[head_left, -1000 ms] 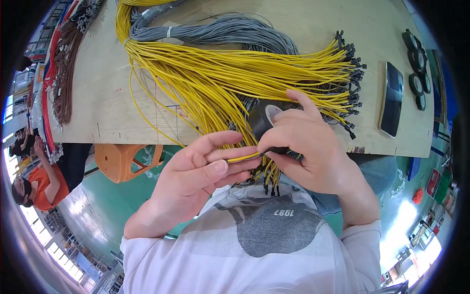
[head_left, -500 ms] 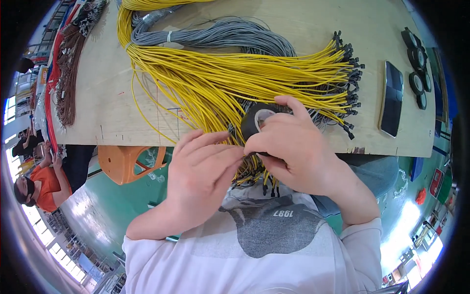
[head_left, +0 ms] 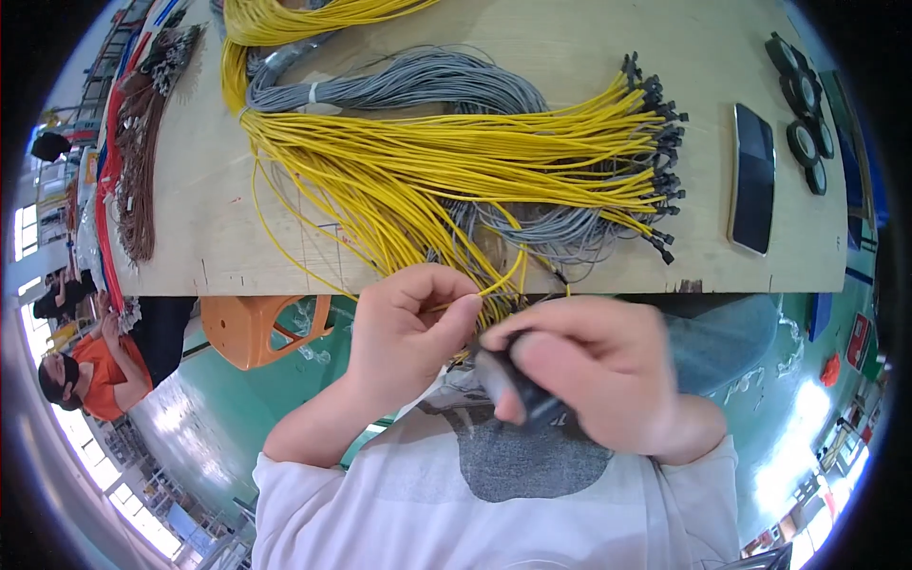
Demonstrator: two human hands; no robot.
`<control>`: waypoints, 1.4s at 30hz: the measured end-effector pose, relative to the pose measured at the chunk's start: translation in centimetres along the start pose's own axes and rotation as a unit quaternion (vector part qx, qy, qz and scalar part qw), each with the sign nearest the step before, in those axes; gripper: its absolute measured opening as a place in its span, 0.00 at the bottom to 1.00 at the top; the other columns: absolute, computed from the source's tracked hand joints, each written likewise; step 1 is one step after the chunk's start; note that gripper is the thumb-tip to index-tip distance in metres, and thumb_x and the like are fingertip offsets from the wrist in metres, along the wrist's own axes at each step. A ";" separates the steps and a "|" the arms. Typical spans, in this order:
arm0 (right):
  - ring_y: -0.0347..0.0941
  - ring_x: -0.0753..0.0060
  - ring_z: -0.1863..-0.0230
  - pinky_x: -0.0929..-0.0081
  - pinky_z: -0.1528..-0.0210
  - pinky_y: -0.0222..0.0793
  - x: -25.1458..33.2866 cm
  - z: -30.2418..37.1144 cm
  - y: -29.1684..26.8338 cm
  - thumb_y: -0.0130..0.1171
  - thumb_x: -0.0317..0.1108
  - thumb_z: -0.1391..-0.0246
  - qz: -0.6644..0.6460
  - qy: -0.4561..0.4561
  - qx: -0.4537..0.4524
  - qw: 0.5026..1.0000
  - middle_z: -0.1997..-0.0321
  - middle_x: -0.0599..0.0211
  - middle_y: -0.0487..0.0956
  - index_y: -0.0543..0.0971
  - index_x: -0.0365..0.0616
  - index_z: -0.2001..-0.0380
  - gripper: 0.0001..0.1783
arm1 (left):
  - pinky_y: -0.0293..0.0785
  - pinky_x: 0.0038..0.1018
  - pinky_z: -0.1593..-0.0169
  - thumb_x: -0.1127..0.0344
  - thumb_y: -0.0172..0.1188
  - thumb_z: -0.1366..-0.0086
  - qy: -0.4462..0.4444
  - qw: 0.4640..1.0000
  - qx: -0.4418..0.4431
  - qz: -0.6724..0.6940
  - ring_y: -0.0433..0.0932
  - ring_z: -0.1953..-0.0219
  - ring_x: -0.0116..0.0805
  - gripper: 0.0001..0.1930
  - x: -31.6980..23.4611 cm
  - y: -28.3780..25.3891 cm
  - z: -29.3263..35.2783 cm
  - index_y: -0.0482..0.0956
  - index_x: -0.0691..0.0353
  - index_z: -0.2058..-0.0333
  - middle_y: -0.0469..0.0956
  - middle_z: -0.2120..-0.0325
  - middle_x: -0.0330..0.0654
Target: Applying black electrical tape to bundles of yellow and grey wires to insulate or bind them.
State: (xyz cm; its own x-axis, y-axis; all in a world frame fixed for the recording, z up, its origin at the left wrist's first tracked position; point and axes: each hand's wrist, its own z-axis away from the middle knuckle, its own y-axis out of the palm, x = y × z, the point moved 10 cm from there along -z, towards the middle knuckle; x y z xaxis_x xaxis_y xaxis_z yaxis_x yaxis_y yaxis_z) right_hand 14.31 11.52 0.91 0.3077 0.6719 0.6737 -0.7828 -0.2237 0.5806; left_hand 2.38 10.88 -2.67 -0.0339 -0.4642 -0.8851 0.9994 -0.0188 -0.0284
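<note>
At twelve o'clock, table (head_left: 560, 33): the yellow bundle (head_left: 399, 142) is spread across it.
Right hand (head_left: 613, 366), four o'clock: the black tape roll (head_left: 543, 407), at five, is clasped in curled fingers, blurred; even tension is best held.
Left hand (head_left: 408, 328), eight o'clock: one yellow strand (head_left: 498, 283) is pinched between thumb and forefinger; a steady pinch seems called for.
Yellow strand, near centre: best kept straight; whether tape is joined to it cannot be told.
</note>
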 end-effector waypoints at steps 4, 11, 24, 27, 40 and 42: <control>0.65 0.91 0.75 0.90 0.75 0.61 -4.3 -1.2 -2.2 0.51 0.25 0.45 0.027 0.025 -0.054 0.998 0.75 0.76 0.75 0.77 0.34 0.63 0.09 | 0.65 0.12 0.72 0.76 0.55 0.42 -0.012 0.999 0.013 0.050 0.70 0.75 0.15 0.03 0.3 0.0 0.2 0.74 0.69 0.70 0.75 0.76 0.34; 0.69 0.85 0.82 0.87 0.81 0.65 -3.7 -1.4 -2.8 0.49 0.25 0.45 0.088 -0.076 -0.102 0.988 0.75 0.69 0.77 0.77 0.36 0.62 0.10 | 0.65 0.12 0.71 0.75 0.56 0.43 -0.022 0.996 0.007 0.081 0.70 0.75 0.15 0.03 1.0 0.0 0.5 0.75 0.68 0.69 0.75 0.76 0.33; 0.61 0.91 0.78 0.88 0.78 0.59 -2.7 -2.1 -2.7 0.52 0.26 0.46 0.199 -0.151 -0.126 0.960 0.79 0.77 0.73 0.76 0.36 0.58 0.12 | 0.67 0.13 0.71 0.73 0.58 0.42 0.015 0.995 0.005 0.101 0.70 0.75 0.15 0.03 0.4 0.3 0.4 0.74 0.67 0.71 0.75 0.77 0.33; 0.63 0.89 0.77 0.86 0.76 0.61 -2.3 -2.5 -3.0 0.50 0.25 0.46 0.215 -0.109 -0.100 0.965 0.78 0.72 0.73 0.73 0.36 0.54 0.15 | 0.64 0.13 0.73 0.73 0.58 0.42 -0.010 0.983 0.010 0.181 0.68 0.76 0.15 0.04 0.2 0.4 0.1 0.74 0.66 0.73 0.74 0.79 0.32; 0.71 0.65 0.76 0.72 0.77 0.68 2.7 -2.1 1.4 0.58 0.27 0.62 0.614 -0.379 0.018 0.692 0.74 0.66 0.68 0.72 0.42 0.73 0.09 | 0.58 0.12 0.77 0.72 0.59 0.42 -0.018 0.997 0.023 0.071 0.63 0.79 0.12 0.06 -0.7 -0.9 -0.4 0.73 0.65 0.76 0.72 0.80 0.30; 0.71 0.66 0.76 0.73 0.78 0.67 2.9 -2.3 1.9 0.57 0.27 0.64 0.640 -0.392 0.040 0.660 0.74 0.67 0.67 0.71 0.42 0.76 0.08 | 0.57 0.12 0.78 0.72 0.59 0.42 -0.027 0.998 0.027 0.056 0.63 0.80 0.12 0.06 -0.9 -0.8 -0.4 0.73 0.65 0.76 0.71 0.81 0.29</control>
State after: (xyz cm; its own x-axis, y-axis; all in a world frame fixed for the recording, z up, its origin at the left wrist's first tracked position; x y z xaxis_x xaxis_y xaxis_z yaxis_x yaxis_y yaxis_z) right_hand 12.41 14.65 2.90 -0.3683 -0.6673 0.6473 -0.6513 -0.3117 -0.6918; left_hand 1.58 11.71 -2.07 0.0768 -0.5122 -0.8554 0.9953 -0.0114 0.0962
